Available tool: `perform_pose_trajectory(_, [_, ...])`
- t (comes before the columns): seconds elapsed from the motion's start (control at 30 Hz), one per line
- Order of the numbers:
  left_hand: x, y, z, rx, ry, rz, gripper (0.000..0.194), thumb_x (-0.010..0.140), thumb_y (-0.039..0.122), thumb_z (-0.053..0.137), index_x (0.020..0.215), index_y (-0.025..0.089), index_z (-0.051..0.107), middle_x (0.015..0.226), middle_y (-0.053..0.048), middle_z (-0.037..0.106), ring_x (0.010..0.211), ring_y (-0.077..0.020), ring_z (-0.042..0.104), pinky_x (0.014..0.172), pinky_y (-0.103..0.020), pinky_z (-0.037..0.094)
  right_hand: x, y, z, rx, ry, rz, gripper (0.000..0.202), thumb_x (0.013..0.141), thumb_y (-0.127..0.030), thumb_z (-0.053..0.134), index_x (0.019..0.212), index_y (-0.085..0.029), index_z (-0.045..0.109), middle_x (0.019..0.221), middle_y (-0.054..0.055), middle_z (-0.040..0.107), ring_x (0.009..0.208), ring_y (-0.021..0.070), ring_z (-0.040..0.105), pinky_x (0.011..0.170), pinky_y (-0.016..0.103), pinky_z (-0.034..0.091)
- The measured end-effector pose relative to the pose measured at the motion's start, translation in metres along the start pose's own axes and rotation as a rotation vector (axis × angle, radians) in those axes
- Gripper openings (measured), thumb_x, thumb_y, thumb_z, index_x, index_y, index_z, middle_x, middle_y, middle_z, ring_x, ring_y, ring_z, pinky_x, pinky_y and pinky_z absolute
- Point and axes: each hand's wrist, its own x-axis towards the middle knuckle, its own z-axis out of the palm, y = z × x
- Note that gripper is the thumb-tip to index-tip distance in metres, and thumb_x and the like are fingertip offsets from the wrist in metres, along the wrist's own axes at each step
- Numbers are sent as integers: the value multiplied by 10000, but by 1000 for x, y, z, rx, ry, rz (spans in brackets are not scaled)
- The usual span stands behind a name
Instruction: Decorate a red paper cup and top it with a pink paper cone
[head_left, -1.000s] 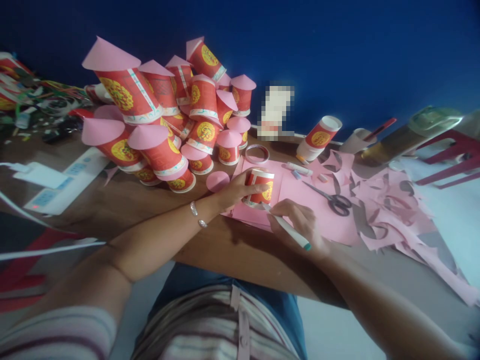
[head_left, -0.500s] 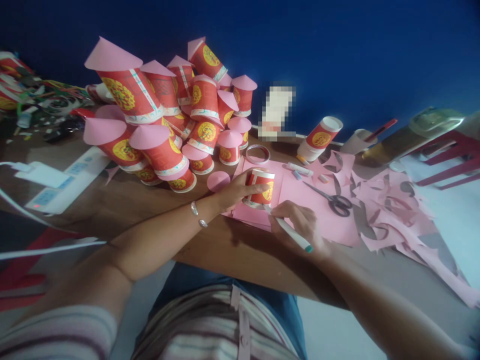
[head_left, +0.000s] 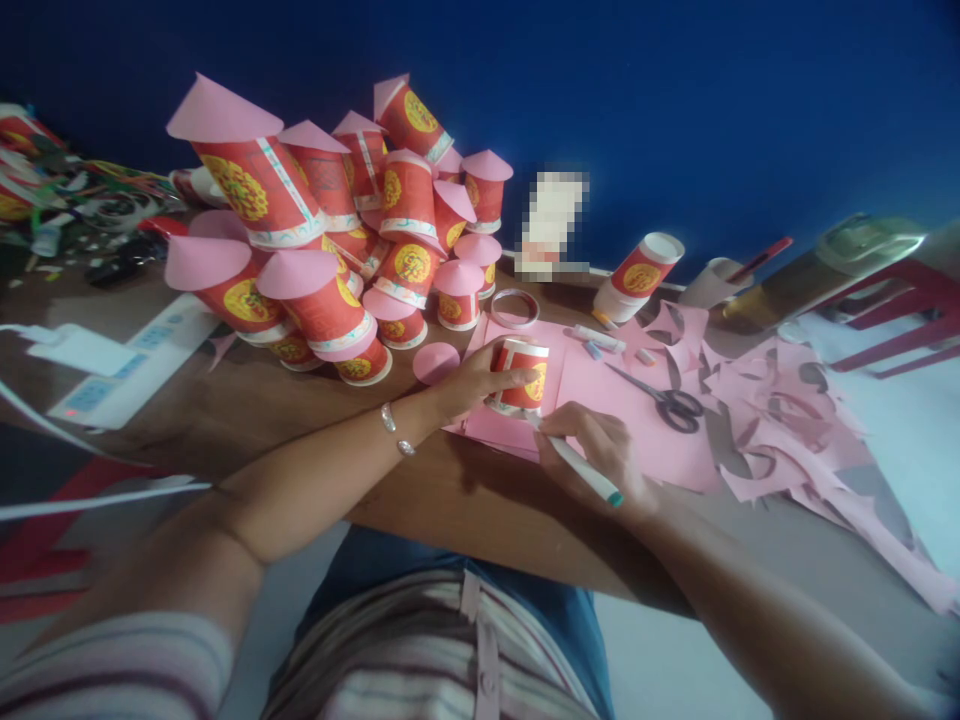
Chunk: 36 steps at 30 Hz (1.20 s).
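Note:
A red paper cup with a yellow emblem is gripped in my left hand, thumb across its front. My right hand pinches a white marker pen with a green end. The pen's tip is at the lower edge of the cup; whether it touches I cannot tell. Beneath both hands lie pink paper sheets. A pair of scissors rests on the paper to the right of my right hand. Left of the cup, a small pink cone lies on the table, near my left wrist.
Several red cups with pink cone tops are piled at the left. A white power strip lies beside them. Pink paper scraps spread over the right side. A tape roll and a cup stack stand behind.
Almost nothing differs. My right hand and the marker pen have shifted very slightly; my left hand keeps its hold on the cup.

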Motion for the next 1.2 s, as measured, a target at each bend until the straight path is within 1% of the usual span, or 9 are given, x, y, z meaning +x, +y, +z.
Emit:
perform_pose_trajectory(0.17, [-1, 2, 0, 2, -3, -7, 716, 699, 424, 958, 1287, 185, 628, 1110, -73, 723, 896, -164, 684, 770, -288, 540, 0, 1, -1, 17, -25, 4, 145, 972, -91, 630, 1001, -228, 595, 772, 0, 703, 599, 125, 645, 547, 244, 493])
perform_pose_trajectory(0.37, [-1, 2, 1, 2, -4, -17, 724, 677, 435, 971, 1271, 193, 634, 1097, -59, 713, 894, -165, 687, 756, -286, 549, -1, 2, 1, 13, -2, -14, 157, 967, -87, 637, 1009, -231, 592, 773, -1, 702, 603, 129, 648, 552, 250, 492])
perform_pose_trajectory(0.53, [-1, 3, 1, -5, -4, -12, 735, 659, 437, 979, 1260, 190, 635, 1100, -56, 710, 895, -162, 686, 759, -285, 553, -2, 3, 0, 14, -11, -8, 154, 966, -78, 634, 995, -222, 590, 775, 7, 703, 607, 128, 649, 561, 247, 489])
perform_pose_trajectory(0.87, [-1, 1, 1, 9, -18, 5, 730, 655, 442, 983, 1251, 189, 645, 1112, -67, 724, 926, -179, 694, 808, -310, 551, 1, -2, -5, 34, -80, 64, 95, 974, -136, 610, 971, -225, 577, 713, -29, 652, 539, 107, 590, 539, 228, 447])
perform_pose_trajectory(1.0, [-1, 2, 2, 5, -30, 15, 738, 638, 439, 999, 1233, 181, 646, 1090, -58, 715, 923, -175, 686, 808, -308, 554, -1, -1, -5, 43, -82, 106, 88, 970, -153, 613, 956, -231, 575, 699, -34, 646, 527, 105, 582, 540, 226, 451])
perform_pose_trajectory(1.2, [-1, 2, 1, 11, -35, 9, 710, 669, 440, 980, 1242, 182, 649, 1093, -71, 727, 931, -182, 692, 813, -310, 548, 1, -2, -5, 42, -85, 85, 85, 980, -151, 602, 961, -230, 577, 713, -30, 651, 540, 105, 583, 540, 225, 451])
